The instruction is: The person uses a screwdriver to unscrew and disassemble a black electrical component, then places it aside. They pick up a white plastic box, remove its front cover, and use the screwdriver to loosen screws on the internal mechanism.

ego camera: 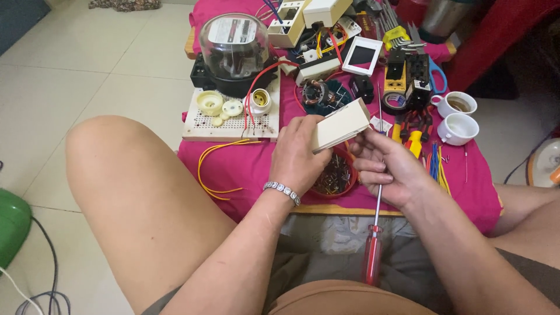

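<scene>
Left hand (pixel 298 157): clamped on cream box (pixel 341 125), tilted up for access.
Right hand (pixel 389 169): closed round red screwdriver (pixel 376 198), shaft upright, tip toward box's 3 o'clock edge.
Box: above screw bowl (pixel 335 175), mid-bench.
Bench (pixel 245 169): meter (pixel 233 49) at 11 o'clock, cups (pixel 458 116) at 2 o'clock.
</scene>
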